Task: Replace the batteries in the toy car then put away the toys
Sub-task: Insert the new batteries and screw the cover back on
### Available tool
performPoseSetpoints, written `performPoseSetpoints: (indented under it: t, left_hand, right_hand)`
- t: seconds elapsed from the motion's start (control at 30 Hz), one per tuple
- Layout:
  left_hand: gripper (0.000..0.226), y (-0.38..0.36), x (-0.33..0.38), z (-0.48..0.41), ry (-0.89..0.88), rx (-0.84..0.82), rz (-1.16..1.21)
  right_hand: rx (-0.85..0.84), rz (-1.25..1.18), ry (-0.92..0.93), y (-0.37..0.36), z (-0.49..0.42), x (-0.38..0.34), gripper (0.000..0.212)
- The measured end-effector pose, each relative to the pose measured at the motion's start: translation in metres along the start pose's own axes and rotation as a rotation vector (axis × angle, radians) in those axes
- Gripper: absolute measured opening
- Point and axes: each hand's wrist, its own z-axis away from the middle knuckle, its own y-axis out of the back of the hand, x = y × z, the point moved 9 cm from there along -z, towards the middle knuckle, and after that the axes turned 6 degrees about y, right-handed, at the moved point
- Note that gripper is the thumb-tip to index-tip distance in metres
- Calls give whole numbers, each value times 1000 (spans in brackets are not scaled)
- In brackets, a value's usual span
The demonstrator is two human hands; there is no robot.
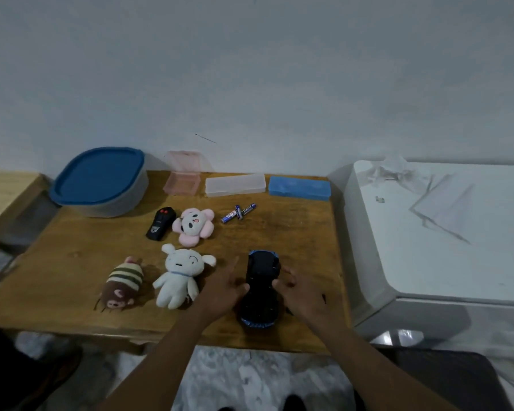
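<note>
Seemingly for battery access, the toy car [261, 287] lay underside-up at lower centre. The left hand [223, 287], fingers spread, steadied one side, and the right hand [300, 292] curled around the other.

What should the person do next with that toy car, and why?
Probably close both hands on the toy car and lift it to start the swap: it lies on the table, seemingly underside up, the left hand and right hand flank it, and loose batteries wait behind it.
</note>
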Motion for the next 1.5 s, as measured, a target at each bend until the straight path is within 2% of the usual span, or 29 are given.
performPoseSetpoints:
  t: [0.4, 0.5, 0.7, 0.8, 0.93, 1.17, 1.27, 1.43, 1.5]
  left_hand:
    - [73, -14, -13, -7, 12, -238, 255]
    - [79, -2, -6, -3, -65, -266, 282]
    - [90, 47, 24, 15, -292, -264, 294]
    - [86, 69, 38, 27, -410, -258, 259]
    - [90, 85, 41, 34, -472, -242, 260]
    - [98, 94, 35, 21, -415, -213, 360]
    - [108, 96, 31, 8, -371, -193, 429]
    - [112, 107, 27, -19, -322, -134, 506]
    - [109, 109, 27, -25, -290, -102, 522]
  right_hand:
    - [118, -92, -149, -23, 15, -2, 50]
    - [153, -159, -142, -21, 21, -19, 49]
    - [223, -173, -11, -18, 16, -78, 47]
    - [235, -179, 43, -22, 15, -101, 48]
    - [222, -174, 59, -29, 12, -117, 50]
    - [130, -151, 93, -37, -11, -132, 51]
    - [60, -132, 106, -39, -28, -134, 48]
    - [-31, -121, 134, -35, -66, -139, 18]
    - [-17, -44, 108, -27, -88, -131, 18]
